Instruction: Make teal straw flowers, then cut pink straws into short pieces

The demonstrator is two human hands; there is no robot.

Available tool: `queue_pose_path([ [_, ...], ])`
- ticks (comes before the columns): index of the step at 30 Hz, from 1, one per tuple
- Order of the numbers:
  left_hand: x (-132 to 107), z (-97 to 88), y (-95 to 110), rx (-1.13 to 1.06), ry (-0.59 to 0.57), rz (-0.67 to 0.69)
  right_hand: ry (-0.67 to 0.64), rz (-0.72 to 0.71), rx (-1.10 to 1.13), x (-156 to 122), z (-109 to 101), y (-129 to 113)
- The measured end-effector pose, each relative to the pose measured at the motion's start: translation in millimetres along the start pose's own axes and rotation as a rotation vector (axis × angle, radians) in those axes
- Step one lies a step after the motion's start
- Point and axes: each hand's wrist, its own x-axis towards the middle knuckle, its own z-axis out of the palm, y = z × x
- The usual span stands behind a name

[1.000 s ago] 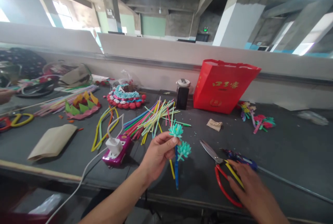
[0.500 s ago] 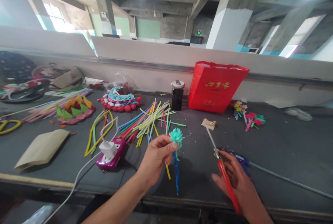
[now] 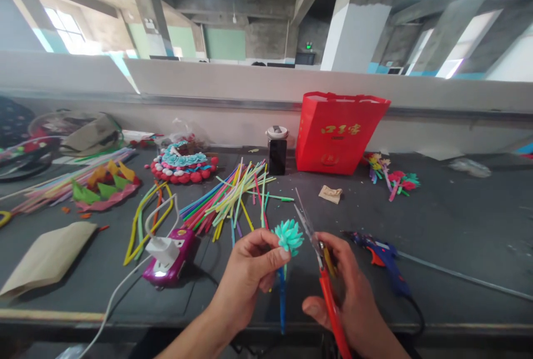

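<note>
Pinched in my left hand (image 3: 256, 267) is a turquoise pipe-cleaner flower (image 3: 288, 238), its many petals fanned out at the top. A blue stem (image 3: 282, 306) hangs below the fingers. My right hand (image 3: 350, 292) is wrapped around red-handled scissors (image 3: 327, 287). The blades point up and away, slightly parted, just right of the flower and not touching it. Right of that hand a blue hot glue gun (image 3: 385, 256) lies on the dark table (image 3: 458, 237), with a long grey rod stretching from it.
Loose coloured pipe cleaners (image 3: 233, 198) lie beyond my left hand, near a purple power strip (image 3: 170, 256) with a white plug. Farther back stand a phone (image 3: 277, 157) and a red bag (image 3: 339, 134). Small flowers (image 3: 402, 182) lie right; a brown paper packet (image 3: 48, 253) lies left.
My right hand has brought the scissors left, close to the flower, and the blades have parted. The glue gun has come into fuller view. The flower now faces more toward me.
</note>
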Motion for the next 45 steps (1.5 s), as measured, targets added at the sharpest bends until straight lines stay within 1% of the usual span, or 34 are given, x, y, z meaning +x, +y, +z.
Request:
queue_pose_path([
  [4,2,-1.3,0,0.009,-0.010,0.004,-0.006,-0.031,-0.021,5,-2,-5],
  [10,2,1.8,0,0.023,-0.017,0.005,-0.039,0.009,-0.016,3,-8,-3],
  [17,4,-0.9,-1,0.088,-0.024,0.012,-0.066,0.061,-0.052,4,-15,-2],
  [19,4,-1.2,-1,0.095,-0.027,0.005,-0.055,0.064,-0.046,3,-15,-1],
  [22,4,-1.3,-2,0.089,-0.027,0.004,-0.010,0.066,-0.063,0,-12,0],
  [26,4,-1.1,-4,0.086,-0.027,0.013,0.094,0.012,-0.131,-6,-3,3],
  [29,4,-0.6,-5,0.068,0.000,0.028,0.149,0.061,-0.122,-9,3,2],
  [31,4,-0.3,-5,0.052,0.030,0.055,0.152,0.082,-0.126,-8,5,-1],
  [35,4,-0.9,-6,0.039,0.074,0.101,0.121,-0.001,-0.202,-3,6,-7],
  [39,4,-1.9,-8,0.051,0.083,0.124,0.091,-0.007,-0.214,-1,8,-9],
  [45,4,-0.4,-10,0.109,0.100,0.143,0.114,-0.024,-0.255,-4,10,-6],
])
